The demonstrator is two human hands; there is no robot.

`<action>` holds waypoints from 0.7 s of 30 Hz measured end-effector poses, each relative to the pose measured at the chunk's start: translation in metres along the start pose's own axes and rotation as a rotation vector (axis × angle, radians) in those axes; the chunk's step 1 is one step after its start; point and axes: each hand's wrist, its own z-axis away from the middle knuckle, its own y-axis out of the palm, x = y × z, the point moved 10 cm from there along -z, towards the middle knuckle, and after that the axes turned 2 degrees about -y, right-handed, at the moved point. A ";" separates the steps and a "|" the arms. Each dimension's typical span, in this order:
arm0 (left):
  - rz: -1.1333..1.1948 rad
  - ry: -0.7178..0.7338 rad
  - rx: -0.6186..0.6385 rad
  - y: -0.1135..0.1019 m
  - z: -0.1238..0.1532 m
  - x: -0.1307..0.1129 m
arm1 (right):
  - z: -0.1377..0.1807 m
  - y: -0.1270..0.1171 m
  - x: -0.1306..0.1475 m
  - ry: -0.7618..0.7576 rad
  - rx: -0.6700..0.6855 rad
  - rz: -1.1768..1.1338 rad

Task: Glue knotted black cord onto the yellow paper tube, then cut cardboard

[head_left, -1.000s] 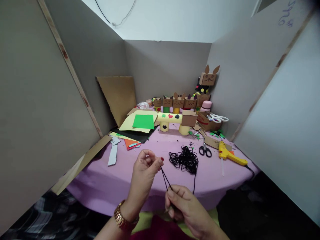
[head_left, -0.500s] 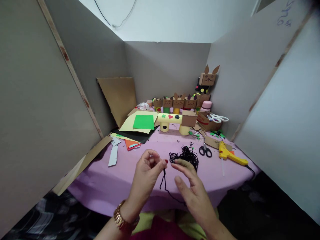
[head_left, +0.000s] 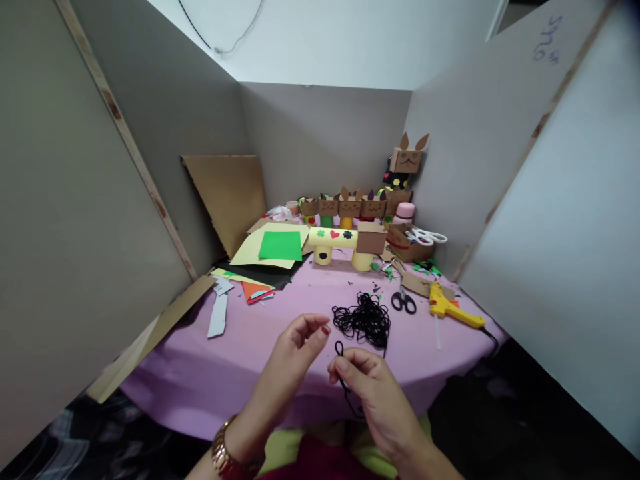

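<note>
Got thin black cord, looped at top, pinched in right hand above front of lilac-clothed bench. Holding nothing visible with loosely curled left hand. Could drop it by slackening the pinch; could knot up tangled black cord heap by yanking, if joined behind right hand (can't tell).
</note>
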 end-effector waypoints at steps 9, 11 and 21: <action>0.103 -0.104 0.112 0.019 0.002 0.015 | -0.001 0.003 -0.010 0.038 0.036 -0.114; 0.132 -0.115 0.053 0.014 0.001 0.017 | 0.000 0.004 -0.011 0.050 0.044 -0.147; 0.220 -0.121 -0.055 0.001 0.000 0.032 | 0.004 0.006 -0.024 0.104 0.057 -0.220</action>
